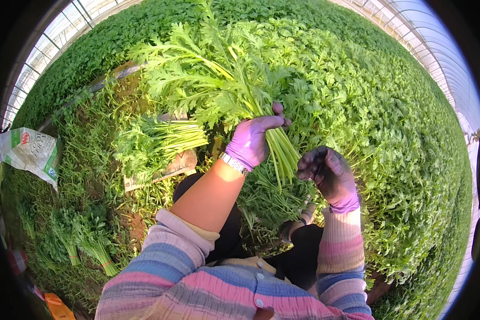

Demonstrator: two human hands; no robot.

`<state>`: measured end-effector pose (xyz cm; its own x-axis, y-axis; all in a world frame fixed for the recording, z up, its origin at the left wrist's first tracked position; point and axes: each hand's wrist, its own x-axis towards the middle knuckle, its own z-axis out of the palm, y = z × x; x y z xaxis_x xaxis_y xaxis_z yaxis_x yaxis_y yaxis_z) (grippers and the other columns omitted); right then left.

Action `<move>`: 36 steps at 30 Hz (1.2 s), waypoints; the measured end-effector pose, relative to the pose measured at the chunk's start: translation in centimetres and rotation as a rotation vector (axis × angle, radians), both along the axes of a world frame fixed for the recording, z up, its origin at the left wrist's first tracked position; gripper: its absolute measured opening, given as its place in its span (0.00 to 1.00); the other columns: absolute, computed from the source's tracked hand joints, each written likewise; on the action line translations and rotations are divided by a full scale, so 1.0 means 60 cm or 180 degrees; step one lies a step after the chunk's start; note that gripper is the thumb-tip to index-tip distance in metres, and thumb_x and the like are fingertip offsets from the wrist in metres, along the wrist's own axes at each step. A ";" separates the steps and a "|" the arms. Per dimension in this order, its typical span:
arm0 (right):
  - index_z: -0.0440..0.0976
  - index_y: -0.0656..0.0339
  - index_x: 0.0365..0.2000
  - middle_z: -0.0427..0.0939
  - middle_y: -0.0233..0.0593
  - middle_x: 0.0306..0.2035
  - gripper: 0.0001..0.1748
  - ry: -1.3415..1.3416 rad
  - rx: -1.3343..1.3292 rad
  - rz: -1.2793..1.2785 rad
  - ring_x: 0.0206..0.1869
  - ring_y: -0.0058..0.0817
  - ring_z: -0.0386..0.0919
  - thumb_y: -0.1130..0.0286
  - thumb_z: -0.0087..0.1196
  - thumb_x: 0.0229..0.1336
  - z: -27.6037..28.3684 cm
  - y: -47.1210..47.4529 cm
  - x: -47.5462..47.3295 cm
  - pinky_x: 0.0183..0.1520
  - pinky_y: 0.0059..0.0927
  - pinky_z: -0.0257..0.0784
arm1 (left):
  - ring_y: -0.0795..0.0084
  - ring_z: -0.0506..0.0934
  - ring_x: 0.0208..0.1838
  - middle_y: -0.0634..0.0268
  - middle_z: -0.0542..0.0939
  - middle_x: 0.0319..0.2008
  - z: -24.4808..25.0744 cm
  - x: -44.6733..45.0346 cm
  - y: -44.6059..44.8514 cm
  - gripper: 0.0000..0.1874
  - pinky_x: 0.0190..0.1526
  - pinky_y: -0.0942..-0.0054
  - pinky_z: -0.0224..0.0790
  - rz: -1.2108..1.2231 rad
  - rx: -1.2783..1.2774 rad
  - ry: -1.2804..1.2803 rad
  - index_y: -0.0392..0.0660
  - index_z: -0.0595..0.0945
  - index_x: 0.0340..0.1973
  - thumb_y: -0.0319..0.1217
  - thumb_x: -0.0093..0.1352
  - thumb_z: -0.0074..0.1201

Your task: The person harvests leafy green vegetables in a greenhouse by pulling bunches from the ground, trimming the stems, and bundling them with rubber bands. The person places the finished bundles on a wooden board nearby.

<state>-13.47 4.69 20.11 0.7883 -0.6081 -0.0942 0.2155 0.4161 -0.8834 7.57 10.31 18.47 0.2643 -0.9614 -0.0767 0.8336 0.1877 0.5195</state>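
A bunch of leafy green stalks with lobed leaves (240, 86) is gripped around its stems by my left hand (254, 138), which wears a purple glove. The leaves fan out above the hand and the pale stem ends hang below it, to the right. My right hand (330, 176), in a purple glove with dark stains, is raised beside the stem ends with its fingers curled; whether it touches or pinches a stem cannot be told. Left of my left hand, a pile of cut stalks (180, 138) lies on a board (186, 162) on the ground.
Dense growing greens (396, 132) spread ahead and to the right. Loose greens (268, 200) lie between my legs. Tied bunches (98, 244) rest on the ground at lower left, below a printed white-and-green bag (34, 152). An orange item (58, 307) is at the bottom left.
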 end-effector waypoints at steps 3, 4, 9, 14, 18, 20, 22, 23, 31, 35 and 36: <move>0.73 0.71 0.49 0.82 0.49 0.44 0.24 0.0642 0.0026 0.0062 0.42 0.35 0.82 0.60 0.57 0.63 -0.017 -0.015 0.000 0.49 0.30 0.75 | 0.62 0.78 0.41 0.62 0.77 0.37 0.002 -0.001 -0.004 0.13 0.62 0.50 0.65 -0.0003 -0.0286 -0.0006 0.39 0.77 0.41 0.16 0.61 0.51; 0.74 0.69 0.49 0.82 0.47 0.44 0.21 0.1915 -0.1043 -0.0782 0.42 0.33 0.82 0.63 0.56 0.63 -0.022 -0.019 0.003 0.49 0.29 0.74 | 0.62 0.78 0.41 0.62 0.77 0.38 0.004 -0.001 -0.004 0.12 0.63 0.49 0.64 0.0164 -0.0352 -0.0071 0.38 0.77 0.41 0.16 0.61 0.51; 0.70 0.63 0.56 0.77 0.41 0.50 0.30 0.1170 -0.1743 -0.1599 0.54 0.30 0.74 0.66 0.66 0.55 -0.038 -0.011 0.023 0.60 0.33 0.68 | 0.66 0.76 0.40 0.63 0.77 0.41 0.014 -0.003 0.005 0.11 0.66 0.46 0.60 0.0530 -0.0152 -0.0436 0.36 0.78 0.37 0.14 0.59 0.50; 0.63 0.62 0.61 0.72 0.40 0.57 0.39 0.0913 -0.2162 -0.0756 0.60 0.31 0.70 0.68 0.69 0.51 -0.050 0.042 0.048 0.66 0.35 0.61 | 0.68 0.73 0.37 0.65 0.73 0.32 0.014 -0.010 -0.002 0.16 0.68 0.47 0.56 0.0307 -0.0385 -0.0566 0.38 0.75 0.40 0.17 0.56 0.49; 0.74 0.62 0.47 0.78 0.36 0.48 0.20 0.1041 -0.2773 -0.2187 0.51 0.25 0.73 0.81 0.60 0.52 -0.034 0.031 0.028 0.54 0.30 0.68 | 0.67 0.71 0.31 0.67 0.69 0.27 0.015 0.023 -0.010 0.17 0.71 0.52 0.52 0.0004 -0.0819 0.0570 0.45 0.72 0.37 0.16 0.52 0.48; 0.74 0.59 0.40 0.78 0.34 0.41 0.18 0.1256 -0.3946 -0.2165 0.45 0.31 0.75 0.80 0.62 0.47 -0.031 0.027 0.023 0.49 0.33 0.70 | 0.67 0.71 0.31 0.67 0.69 0.26 0.014 0.036 -0.010 0.17 0.71 0.52 0.52 0.0062 -0.0768 0.0768 0.44 0.72 0.37 0.16 0.52 0.48; 0.74 0.57 0.38 0.78 0.35 0.37 0.17 0.1688 -0.4643 -0.2083 0.42 0.37 0.75 0.78 0.64 0.44 -0.032 0.029 0.024 0.46 0.36 0.70 | 0.67 0.71 0.31 0.67 0.70 0.26 0.012 0.038 -0.010 0.18 0.71 0.51 0.53 0.0172 -0.0671 0.0912 0.44 0.72 0.37 0.15 0.51 0.48; 0.74 0.56 0.37 0.77 0.36 0.35 0.17 0.1861 -0.4800 -0.1886 0.40 0.39 0.75 0.76 0.65 0.44 -0.035 0.034 0.027 0.45 0.38 0.70 | 0.67 0.72 0.30 0.67 0.70 0.26 0.010 0.036 -0.010 0.17 0.70 0.52 0.54 0.0167 -0.0687 0.0911 0.44 0.73 0.37 0.15 0.53 0.48; 0.75 0.59 0.36 0.78 0.39 0.29 0.11 0.1871 -0.4549 -0.1783 0.32 0.43 0.77 0.75 0.62 0.50 -0.051 0.059 0.051 0.37 0.40 0.74 | 0.68 0.73 0.31 0.67 0.73 0.25 0.009 0.046 -0.005 0.11 0.65 0.56 0.61 0.0647 -0.0330 0.0777 0.43 0.76 0.40 0.19 0.61 0.50; 0.76 0.63 0.38 0.80 0.45 0.29 0.12 0.1513 -0.1870 -0.1290 0.26 0.34 0.78 0.78 0.62 0.51 -0.070 0.063 0.054 0.34 0.26 0.73 | 0.68 0.70 0.26 0.66 0.71 0.23 0.021 0.036 -0.002 0.14 0.55 0.60 0.68 0.0846 0.0017 0.0761 0.42 0.73 0.44 0.20 0.62 0.51; 0.77 0.64 0.41 0.81 0.49 0.30 0.14 0.1705 -0.1646 -0.1070 0.27 0.34 0.79 0.73 0.61 0.52 -0.072 0.053 0.047 0.35 0.28 0.73 | 0.70 0.68 0.25 0.67 0.70 0.23 0.021 0.028 -0.002 0.13 0.48 0.64 0.67 0.0851 0.0028 0.0451 0.42 0.74 0.43 0.21 0.63 0.51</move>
